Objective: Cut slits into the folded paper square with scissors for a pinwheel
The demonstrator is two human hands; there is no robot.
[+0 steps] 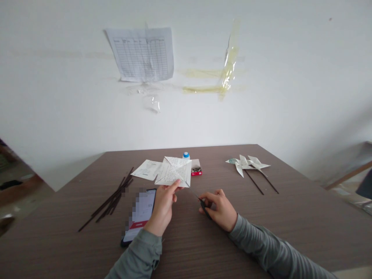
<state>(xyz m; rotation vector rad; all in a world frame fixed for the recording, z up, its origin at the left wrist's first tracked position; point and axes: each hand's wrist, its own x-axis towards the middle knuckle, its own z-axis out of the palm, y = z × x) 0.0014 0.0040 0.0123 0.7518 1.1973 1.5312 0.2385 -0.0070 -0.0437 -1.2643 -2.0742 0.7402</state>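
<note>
A person in grey sleeves works at a brown tabletop [261, 217], the left hand [163, 207] pinching the near corner of a folded square of written paper [176, 173] between thumb and fingers, lifting that edge so the sheet stands tilted off the wood, its creases facing the camera. The right hand [218, 209] lies just beside it with fingers curled shut around small dark scissors [203, 205], blade tips pointing toward the paper's raised corner, a hold that keeps the tool low and steady on the surface. Under the left wrist rests a phone [138, 219], screen up, close enough to glance at. Left of the left fingers lies a loose bundle of dark sticks [112, 199]. Beyond the held paper sit another sheet [148, 169], a glue bottle with a blue cap [186, 155] and a red box of pins [197, 171]. Well to the right of the right fingers, two finished paper pinwheels [248, 164] lie on their sticks.
</note>
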